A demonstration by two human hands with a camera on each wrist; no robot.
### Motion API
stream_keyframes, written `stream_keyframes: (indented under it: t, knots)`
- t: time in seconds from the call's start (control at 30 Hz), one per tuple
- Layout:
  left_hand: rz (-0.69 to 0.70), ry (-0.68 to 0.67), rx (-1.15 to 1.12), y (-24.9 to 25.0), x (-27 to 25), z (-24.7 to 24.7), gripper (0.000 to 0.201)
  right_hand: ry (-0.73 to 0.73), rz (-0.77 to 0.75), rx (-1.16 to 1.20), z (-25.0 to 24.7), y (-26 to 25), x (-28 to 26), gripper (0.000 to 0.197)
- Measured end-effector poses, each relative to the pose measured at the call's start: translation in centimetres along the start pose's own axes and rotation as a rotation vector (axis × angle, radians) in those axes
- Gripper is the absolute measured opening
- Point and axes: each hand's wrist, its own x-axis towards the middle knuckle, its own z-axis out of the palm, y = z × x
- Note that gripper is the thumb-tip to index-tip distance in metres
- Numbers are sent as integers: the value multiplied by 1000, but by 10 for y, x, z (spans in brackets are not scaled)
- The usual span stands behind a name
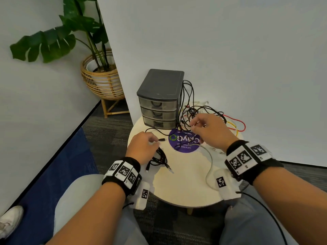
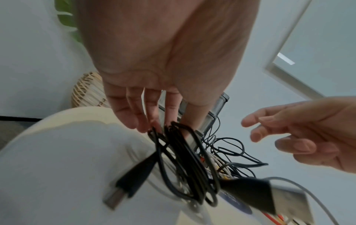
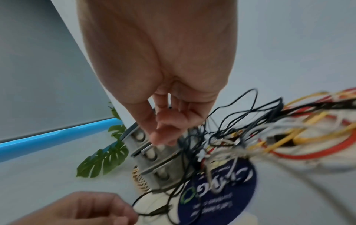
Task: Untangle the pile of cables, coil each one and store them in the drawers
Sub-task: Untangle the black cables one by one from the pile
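On the round, pale wooden surface (image 1: 185, 188), a small grey plastic three-drawer cabinet (image 1: 160, 99) stands at the far edge against the white wall, all three drawers closed. Just right of it, along the far right edge, lies the tangled pile of black, white, yellow and red cables (image 1: 208, 115), some black strands climbing the cabinet's right side. A round purple sticker (image 1: 184, 141) sits in front of the cabinet.

The left hand (image 1: 142, 147) is at the left edge, its fingers curled around a bundle of looped thin black cable (image 2: 185, 159); the loops hang below the fingertips and a USB plug (image 2: 115, 199) dangles from them. A free end of black cable with a small connector (image 1: 161, 139) lies just beyond the left hand's knuckles.

The right hand (image 1: 210, 129) hovers over the pile's near side, fingers loosely bent and spread, gripping nothing that can be made out. A pale grey cable (image 1: 209, 167) trails across the near right part of the surface.
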Motion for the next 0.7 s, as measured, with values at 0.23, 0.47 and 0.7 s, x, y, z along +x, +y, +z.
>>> stream_keyframes:
  t: [0.23,0.47,0.7]
  knots:
    - [197,-162,0,67,28,-7,20,-52,42,-75,-5,30,0,35]
    - [104,-403,129,107,53,-3,36,-137,-28,176,6,47,-7,46]
    - [175,-81,-106,122,49,-18,27,-182,5,251,4,49,4,42]
